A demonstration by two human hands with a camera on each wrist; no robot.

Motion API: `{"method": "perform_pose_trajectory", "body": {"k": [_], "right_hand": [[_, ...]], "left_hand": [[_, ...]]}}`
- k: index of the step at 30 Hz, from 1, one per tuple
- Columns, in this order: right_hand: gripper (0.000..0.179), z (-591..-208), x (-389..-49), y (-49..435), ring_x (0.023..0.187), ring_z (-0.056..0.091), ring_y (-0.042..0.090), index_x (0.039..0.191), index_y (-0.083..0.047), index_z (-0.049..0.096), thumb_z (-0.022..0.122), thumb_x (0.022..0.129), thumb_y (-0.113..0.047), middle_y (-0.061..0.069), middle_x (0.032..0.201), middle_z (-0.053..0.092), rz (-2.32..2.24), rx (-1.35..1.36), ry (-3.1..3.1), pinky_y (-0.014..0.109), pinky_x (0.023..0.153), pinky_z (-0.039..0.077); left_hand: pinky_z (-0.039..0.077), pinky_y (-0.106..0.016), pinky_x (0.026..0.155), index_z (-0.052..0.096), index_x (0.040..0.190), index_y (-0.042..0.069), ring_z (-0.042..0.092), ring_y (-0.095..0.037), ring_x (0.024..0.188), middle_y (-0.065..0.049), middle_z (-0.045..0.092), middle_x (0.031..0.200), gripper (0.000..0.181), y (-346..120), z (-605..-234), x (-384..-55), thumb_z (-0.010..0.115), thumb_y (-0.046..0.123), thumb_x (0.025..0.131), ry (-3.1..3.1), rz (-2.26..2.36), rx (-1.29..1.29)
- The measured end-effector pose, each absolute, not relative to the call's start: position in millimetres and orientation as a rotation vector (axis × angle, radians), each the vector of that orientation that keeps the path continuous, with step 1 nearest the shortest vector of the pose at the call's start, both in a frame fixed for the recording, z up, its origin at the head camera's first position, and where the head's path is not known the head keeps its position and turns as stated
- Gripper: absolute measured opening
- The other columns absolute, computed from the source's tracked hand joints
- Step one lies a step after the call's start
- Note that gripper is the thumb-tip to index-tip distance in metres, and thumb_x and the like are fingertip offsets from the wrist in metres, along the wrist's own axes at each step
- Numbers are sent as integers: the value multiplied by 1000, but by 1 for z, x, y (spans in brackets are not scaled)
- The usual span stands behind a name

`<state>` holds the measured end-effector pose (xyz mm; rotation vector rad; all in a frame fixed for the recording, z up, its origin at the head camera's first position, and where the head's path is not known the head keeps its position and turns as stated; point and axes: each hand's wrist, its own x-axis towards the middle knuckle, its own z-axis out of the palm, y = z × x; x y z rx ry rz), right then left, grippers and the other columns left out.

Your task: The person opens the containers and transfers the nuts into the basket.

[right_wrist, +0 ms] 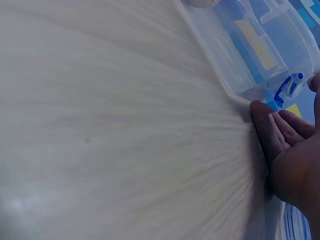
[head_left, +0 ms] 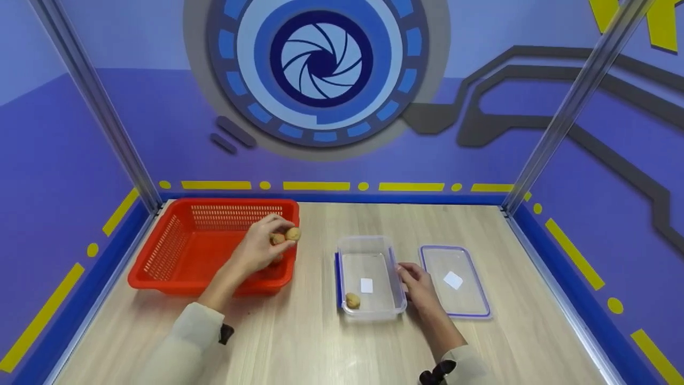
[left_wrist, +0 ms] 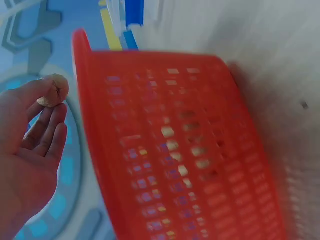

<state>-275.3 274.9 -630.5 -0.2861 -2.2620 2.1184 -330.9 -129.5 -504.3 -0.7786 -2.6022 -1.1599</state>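
My left hand [head_left: 259,243] pinches a walnut [head_left: 293,233] between thumb and fingertips, above the right rim of the red basket [head_left: 214,206]. The left wrist view shows the same walnut [left_wrist: 54,91] at my fingertips, outside the basket wall [left_wrist: 150,125]. More walnuts [head_left: 277,238] lie in the basket's right part, partly hidden by the hand. A clear plastic container [head_left: 374,313] stands open on the table with one walnut [head_left: 352,300] in its near left corner. My right hand [head_left: 422,289] rests against its right side; straight fingers [right_wrist: 265,125] touch the wall low down.
The container's clear lid [head_left: 465,305] with a purple-blue edge lies flat on the table [head_left: 310,353], right of my right hand. A blue latch strip [head_left: 337,280] hangs on the container's left side. Patterned walls [head_left: 320,166] and metal posts [head_left: 566,101] enclose the table.
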Motion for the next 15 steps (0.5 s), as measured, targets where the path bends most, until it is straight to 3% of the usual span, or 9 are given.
{"method": "perform_pose_trajectory", "body": {"k": [4,15], "right_hand": [[48,-631,-275,275,122,62,36,136,0,63,69,104,-36,21,134,66,2112,-289,-2276,45,93,60],[43,-629,-274,275,120,62,35,136,0,63,66,106,-31,21,131,66,2101,-266,-2279,44,90,60]], "left_hand": [[59,-42,96,74,125,9,67,-27,108,-4,66,121,33,-143,-512,-340,83,14,94,-2607,-1200,-664],[56,-50,101,70,127,3,67,-31,114,-11,67,121,34,-171,-543,-362,81,12,96,-2641,-1199,-460]]}}
